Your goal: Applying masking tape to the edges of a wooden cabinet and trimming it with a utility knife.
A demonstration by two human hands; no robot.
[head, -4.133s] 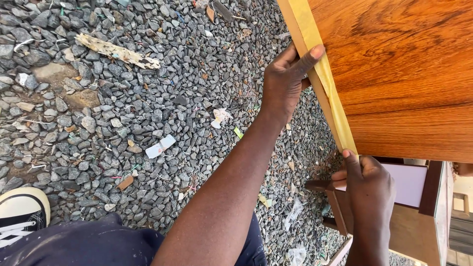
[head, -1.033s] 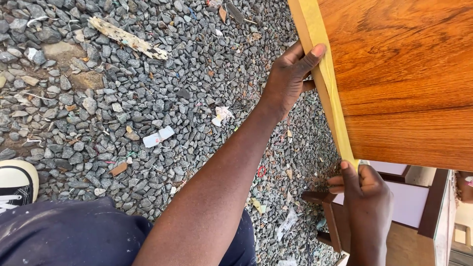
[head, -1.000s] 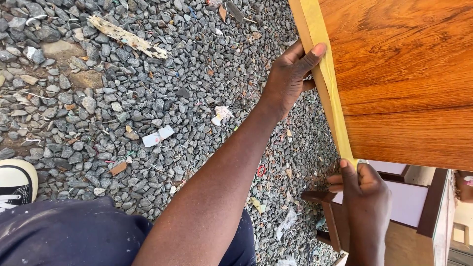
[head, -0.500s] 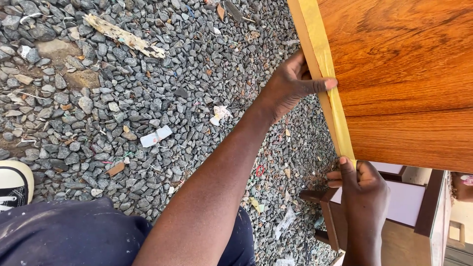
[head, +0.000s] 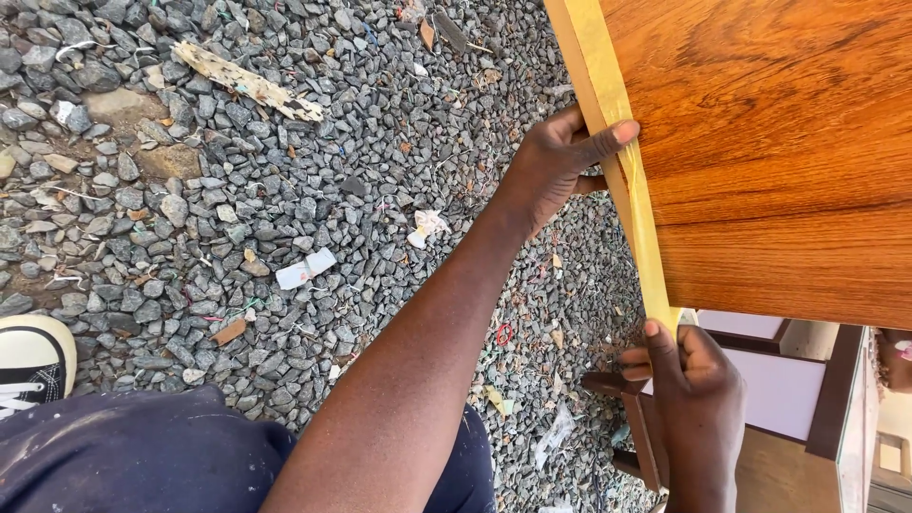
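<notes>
A strip of yellow masking tape (head: 617, 161) is laid along the left edge of the varnished wooden panel (head: 779, 142); the left hand (head: 560, 166) is pressed on it partway down that edge, thumb flat, grip open; at the panel's lower corner the tape end is pinched in the right hand (head: 698, 380); grey gravel (head: 285, 190) lies below the panel.

Glossy wood-grain panel (head: 779, 142), matt yellow tape (head: 617, 142), rough gravel (head: 285, 190)
</notes>
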